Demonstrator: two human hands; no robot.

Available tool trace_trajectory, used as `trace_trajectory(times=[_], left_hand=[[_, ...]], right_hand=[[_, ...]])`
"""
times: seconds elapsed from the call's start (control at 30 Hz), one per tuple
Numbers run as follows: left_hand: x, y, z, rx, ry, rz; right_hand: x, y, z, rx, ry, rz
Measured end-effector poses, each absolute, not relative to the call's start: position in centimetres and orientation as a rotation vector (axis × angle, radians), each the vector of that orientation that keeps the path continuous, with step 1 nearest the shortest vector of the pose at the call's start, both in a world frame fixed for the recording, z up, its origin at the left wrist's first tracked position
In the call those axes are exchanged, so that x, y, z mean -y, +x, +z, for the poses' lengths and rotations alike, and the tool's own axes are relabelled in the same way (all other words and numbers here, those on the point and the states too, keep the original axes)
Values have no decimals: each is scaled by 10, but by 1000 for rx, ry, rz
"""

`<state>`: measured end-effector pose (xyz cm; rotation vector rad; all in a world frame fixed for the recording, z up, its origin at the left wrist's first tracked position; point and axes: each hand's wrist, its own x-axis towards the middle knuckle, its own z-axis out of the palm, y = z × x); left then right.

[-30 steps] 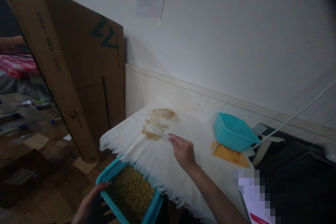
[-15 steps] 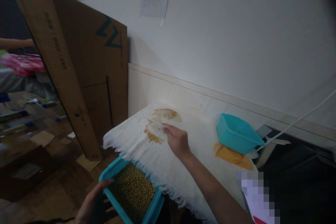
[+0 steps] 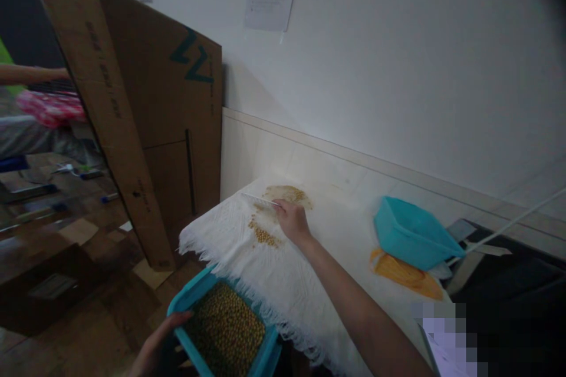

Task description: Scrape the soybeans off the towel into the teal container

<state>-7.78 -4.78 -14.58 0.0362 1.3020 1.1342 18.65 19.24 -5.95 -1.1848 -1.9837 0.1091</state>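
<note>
**A:** Centre of the frame: the right hand [image 3: 289, 221] is out at the far end of the white fringed cloth [image 3: 274, 283]. Its fingers are pinched together on a thin white flat strip [image 3: 259, 200] that points off to the left.

**B:** And the beans?

**A:** A small loose cluster of yellow-brown beans [image 3: 265, 237] lies on the cloth just below the strip, near the hand. A brownish scatter of beans [image 3: 287, 193] sits just beyond the hand, toward the wall.

**B:** What about the left hand?

**A:** It's at the bottom of the frame. The left hand [image 3: 154, 347] is clamped on the near-left rim of a teal rectangular plastic tray [image 3: 194, 291], thumb over the edge. The tray is full of the same beans and sits just under the fringe.

**B:** How would you sweep them well?

**A:** I'd lay the strip's long edge flat on the cloth behind the cluster and draw it slowly. The weave looks ridged, and round beans could roll off sideways. I'd also hold the tray level, with its rim tucked close under the fringe.

**B:** Anything else around?

**A:** There's a second teal plastic tub [image 3: 411, 232] at centre right, tilted over an orange-yellow patch [image 3: 407, 274], with a white cable [image 3: 508, 224] running past it. A big brown cardboard sheet [image 3: 145, 100] leans at upper left. Another person's arm [image 3: 30, 73] shows at the far left edge.
</note>
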Motion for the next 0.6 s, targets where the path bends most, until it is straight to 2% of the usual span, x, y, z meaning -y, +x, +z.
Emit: trace_trajectory(times=[0.6], left_hand=[[51, -77, -117, -1346, 136, 1134]], right_hand=[[-121, 225, -55, 2227, -925, 100]])
